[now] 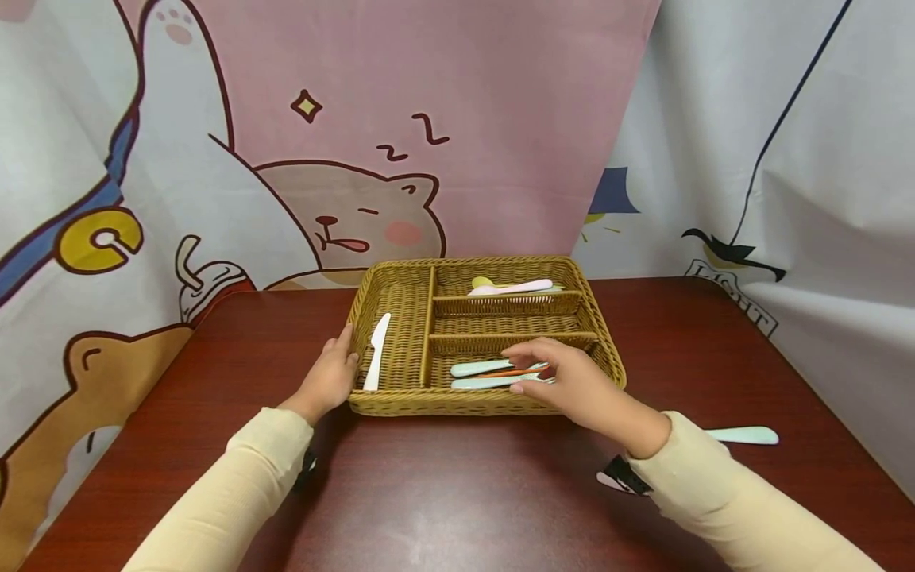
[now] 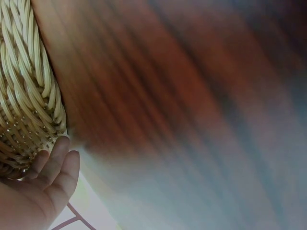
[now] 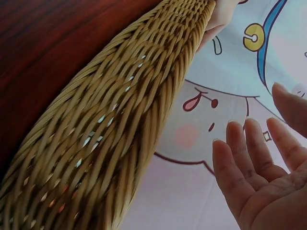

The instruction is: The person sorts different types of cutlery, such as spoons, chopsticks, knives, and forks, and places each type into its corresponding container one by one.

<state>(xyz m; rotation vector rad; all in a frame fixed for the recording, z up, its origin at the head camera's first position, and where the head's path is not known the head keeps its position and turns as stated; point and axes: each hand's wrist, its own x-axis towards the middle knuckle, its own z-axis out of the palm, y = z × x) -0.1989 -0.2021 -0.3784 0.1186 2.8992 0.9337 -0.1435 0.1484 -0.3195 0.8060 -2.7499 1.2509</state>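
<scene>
A wicker basket [image 1: 486, 403] with several compartments stands on the table. My left hand [image 1: 332, 373] rests against its left side, fingers straight along the wicker; the left wrist view shows the fingertips [image 2: 61, 143] right at the weave. Over the front right compartment is my right hand [image 1: 572, 381], fingers apart and loosely bent, holding nothing. Beneath it lie mint-green cutlery pieces [image 1: 475, 384] and an orange one [image 1: 500, 373], their right ends partly hidden by the hand. A white knife [image 1: 377, 349] lies in the left compartment.
In the back right compartment lie a pink-handled spoon [image 1: 525, 286] and a yellow spoon [image 1: 482, 282]. A mint-green handle [image 1: 747, 434] lies on the table at right, partly behind my right sleeve. A printed curtain [image 1: 515, 119] hangs behind the table.
</scene>
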